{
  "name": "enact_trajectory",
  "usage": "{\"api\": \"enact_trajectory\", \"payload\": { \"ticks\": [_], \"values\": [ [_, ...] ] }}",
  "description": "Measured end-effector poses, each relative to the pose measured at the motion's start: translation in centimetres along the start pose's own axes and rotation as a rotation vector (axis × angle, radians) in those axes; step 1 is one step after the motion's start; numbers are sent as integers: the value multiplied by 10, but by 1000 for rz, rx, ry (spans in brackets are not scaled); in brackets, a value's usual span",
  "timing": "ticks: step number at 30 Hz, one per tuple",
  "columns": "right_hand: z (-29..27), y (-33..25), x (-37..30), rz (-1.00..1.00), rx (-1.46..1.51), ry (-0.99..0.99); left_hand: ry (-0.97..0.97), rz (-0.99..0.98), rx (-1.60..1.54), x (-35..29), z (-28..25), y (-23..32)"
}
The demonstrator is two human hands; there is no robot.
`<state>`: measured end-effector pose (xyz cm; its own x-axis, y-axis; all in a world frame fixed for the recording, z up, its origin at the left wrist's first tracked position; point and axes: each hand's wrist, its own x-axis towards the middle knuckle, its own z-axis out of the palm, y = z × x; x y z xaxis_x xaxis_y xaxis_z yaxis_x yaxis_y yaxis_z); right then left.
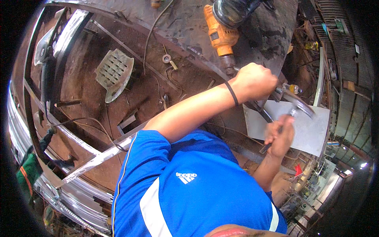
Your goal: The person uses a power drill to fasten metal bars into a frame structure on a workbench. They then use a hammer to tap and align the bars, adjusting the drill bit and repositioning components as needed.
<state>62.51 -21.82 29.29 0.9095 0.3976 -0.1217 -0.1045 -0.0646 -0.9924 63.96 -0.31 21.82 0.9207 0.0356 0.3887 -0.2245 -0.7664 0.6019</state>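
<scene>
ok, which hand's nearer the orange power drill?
Left. The left hand is a fist just right of and below the chuck end of the orange power drill; the right hand, gripping a hammer, is lower in view, farther off.

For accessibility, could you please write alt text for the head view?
A person in blue holds a blurred hammer in the right hand's grip. The left hand's grip is closed near an orange power tool on a dark tabletop.

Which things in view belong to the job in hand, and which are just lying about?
Apparently in use:
hammer, in the right hand
possibly the orange power tool beside the left hand

Apparently lying about:
slotted metal plate
small red thing, lower right
</scene>
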Motion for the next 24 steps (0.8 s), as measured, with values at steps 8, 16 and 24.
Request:
{"api": "enact_trajectory", "payload": {
  "ticks": [8, 16, 24],
  "values": [
    [3, 4, 3, 4, 107, -13, 10, -3, 10, -1, -1, -3],
    [0, 1, 11, 41, 156, -24, -14, -30, 35, 1, -5, 0],
    [2, -3, 17, 43, 141, -14, 4, -94, 15, -2, -12, 1]
  ]
}}
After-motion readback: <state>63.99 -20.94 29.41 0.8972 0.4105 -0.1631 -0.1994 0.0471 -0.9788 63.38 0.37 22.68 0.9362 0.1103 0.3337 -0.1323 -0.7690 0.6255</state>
